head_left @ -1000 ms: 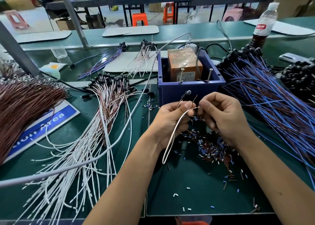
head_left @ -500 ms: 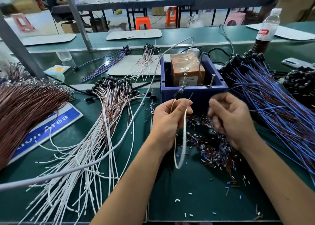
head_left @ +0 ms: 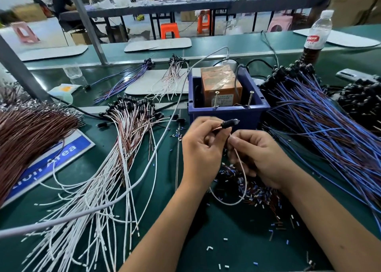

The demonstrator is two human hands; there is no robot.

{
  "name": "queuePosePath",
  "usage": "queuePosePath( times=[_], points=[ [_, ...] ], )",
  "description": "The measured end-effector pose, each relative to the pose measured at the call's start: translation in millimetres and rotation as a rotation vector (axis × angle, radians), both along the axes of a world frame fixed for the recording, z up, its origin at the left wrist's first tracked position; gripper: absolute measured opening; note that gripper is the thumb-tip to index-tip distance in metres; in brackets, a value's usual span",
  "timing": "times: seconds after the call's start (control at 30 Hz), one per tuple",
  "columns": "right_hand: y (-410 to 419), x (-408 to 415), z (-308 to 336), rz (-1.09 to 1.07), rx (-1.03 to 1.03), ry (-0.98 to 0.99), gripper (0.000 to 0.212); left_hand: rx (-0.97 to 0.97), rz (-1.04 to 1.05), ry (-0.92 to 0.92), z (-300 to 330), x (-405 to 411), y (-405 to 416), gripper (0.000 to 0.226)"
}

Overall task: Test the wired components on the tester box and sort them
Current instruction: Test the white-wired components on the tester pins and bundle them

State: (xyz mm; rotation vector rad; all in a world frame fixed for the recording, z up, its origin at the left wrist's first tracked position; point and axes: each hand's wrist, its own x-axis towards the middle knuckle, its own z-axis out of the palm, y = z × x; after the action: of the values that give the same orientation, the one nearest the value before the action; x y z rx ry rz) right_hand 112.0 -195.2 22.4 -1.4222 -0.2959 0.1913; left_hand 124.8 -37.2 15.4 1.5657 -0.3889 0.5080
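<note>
Left hand [head_left: 201, 148], fingers curled, pinches black cylindrical component [head_left: 228, 124]; right hand [head_left: 260, 158] fingers pinch its thin pale wire [head_left: 243, 179], looping before blue plastic tester box [head_left: 228, 113] on green counter [head_left: 165, 199].

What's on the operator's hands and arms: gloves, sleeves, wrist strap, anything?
Nothing visible. The left hand and right hand are bare, with no gloves, rings or finger cots. Both forearms are bare to the bottom frame edge: no sleeves, watch or wrist strap in view. Nails look short and unpainted.
</note>
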Motion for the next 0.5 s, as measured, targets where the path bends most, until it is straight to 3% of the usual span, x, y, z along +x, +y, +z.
queuePosePath(
  times=[0.1, 0.23, 0.4, 0.5],
  points=[
    [-1.9, 1.6, 3.2, -0.120, 0.034, -0.023, 0.023, -0.020, 0.138, -0.111, 2.4, 0.9, 6.1, 0.011],
    [-3.7, 5.1, 5.2, -0.406, 0.032, -0.151, 0.025, -0.160, 0.130, -0.008, 6.3, 0.1, 9.2, 0.030],
    [-6.6, 7.6, 5.2, -0.515, 0.051, -0.173, 0.027, -0.353, 0.076, 0.211, 6.5, 4.7, 9.6, 0.010],
    [-8.6, 8.8, 5.0, -0.512, 0.066, -0.156, 0.027, -0.440, 0.025, 0.227, 8.7, 7.6, 12.0, 0.010]
  ],
)
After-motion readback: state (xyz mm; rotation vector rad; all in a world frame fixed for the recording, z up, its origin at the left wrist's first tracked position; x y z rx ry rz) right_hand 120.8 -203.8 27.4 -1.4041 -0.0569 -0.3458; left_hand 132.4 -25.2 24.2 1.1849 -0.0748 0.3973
